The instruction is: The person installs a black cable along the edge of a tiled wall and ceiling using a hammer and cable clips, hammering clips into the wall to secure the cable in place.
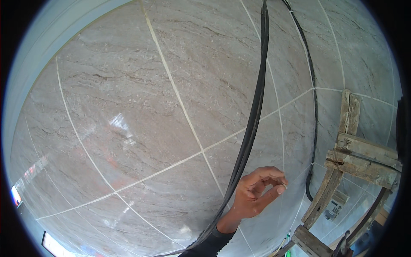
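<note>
My left hand [257, 192] reaches up from the lower edge in front of the tiled wall. Thumb and fingertips come together in a pinch, with a tiny pale thing at their tips that is too small to make out. Loose black cables [256, 107] hang in a long curve from the top and cross at my wrist and dark sleeve [214, 242]. To the right, another black cable [314, 124] runs down the wall, held by small white clips [314, 88]. My right hand is out of the picture.
Glossy grey-brown tiles [128, 107] with pale joints fill most of the view. A rough wooden frame [364, 165] stands at the right, with a grey box-like device [336, 205] behind it. A pale ceiling moulding [47, 47] curves along the upper left.
</note>
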The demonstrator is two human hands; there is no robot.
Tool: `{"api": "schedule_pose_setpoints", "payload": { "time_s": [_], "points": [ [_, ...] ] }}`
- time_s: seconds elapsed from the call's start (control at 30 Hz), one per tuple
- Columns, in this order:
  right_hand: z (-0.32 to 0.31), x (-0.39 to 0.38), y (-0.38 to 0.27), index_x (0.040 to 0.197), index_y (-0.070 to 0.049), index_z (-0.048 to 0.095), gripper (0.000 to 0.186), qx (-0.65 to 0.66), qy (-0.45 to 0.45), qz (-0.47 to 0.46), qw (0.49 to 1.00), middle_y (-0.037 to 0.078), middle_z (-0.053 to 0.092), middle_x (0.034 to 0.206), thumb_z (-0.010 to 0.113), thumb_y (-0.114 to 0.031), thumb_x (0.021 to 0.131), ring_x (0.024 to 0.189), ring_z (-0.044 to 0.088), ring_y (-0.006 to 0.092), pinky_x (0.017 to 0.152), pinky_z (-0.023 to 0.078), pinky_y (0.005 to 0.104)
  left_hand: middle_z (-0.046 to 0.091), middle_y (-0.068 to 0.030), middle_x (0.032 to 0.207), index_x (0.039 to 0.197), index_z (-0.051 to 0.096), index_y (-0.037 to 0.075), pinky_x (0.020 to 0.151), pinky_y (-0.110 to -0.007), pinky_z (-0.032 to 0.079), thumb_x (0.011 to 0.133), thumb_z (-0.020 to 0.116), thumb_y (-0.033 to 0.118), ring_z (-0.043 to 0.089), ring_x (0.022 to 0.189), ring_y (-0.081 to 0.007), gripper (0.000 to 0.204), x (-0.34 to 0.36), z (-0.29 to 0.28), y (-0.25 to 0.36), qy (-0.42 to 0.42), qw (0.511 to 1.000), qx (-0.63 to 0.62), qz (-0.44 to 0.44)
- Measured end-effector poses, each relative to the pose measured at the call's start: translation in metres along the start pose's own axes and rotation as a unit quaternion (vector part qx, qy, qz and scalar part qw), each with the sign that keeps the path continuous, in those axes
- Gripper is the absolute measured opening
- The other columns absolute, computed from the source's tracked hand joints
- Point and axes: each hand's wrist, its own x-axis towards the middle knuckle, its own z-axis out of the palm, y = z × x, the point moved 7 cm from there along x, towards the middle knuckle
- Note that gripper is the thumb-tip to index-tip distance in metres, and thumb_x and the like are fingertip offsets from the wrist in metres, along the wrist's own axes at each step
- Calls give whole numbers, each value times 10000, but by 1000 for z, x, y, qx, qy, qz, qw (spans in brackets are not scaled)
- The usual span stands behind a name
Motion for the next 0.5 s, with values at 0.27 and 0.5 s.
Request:
{"api": "schedule_pose_setpoints", "payload": {
  "time_s": [0.27, 0.5],
  "points": [
    [-28, 62, -139, 1046, 40, 683, 230, 445, -210, 220, 842, 78, 695, 953, 678, -174, 962, 825, 640, 142, 734, 535, 325, 718, -156, 961, 1028, 649, -17, 791, -347, 596, 793, 752, -130, 721, 941, -259, 280, 18, 39, 27, -60, 995, 56, 62],
    [-90, 144, -353, 1093, 18, 684, 228, 729, -172, -85, 657, 67, 672, 849, 682, -169, 963, 591, 522, 53, 507, 393, 214, 723, -169, 993, 1000, 644, -22, 836, -305, 578, 840, 737, -88, 709, 947, -202, 197, 13, 24, 14, 9, 999, -22, 36]
  ]
}}
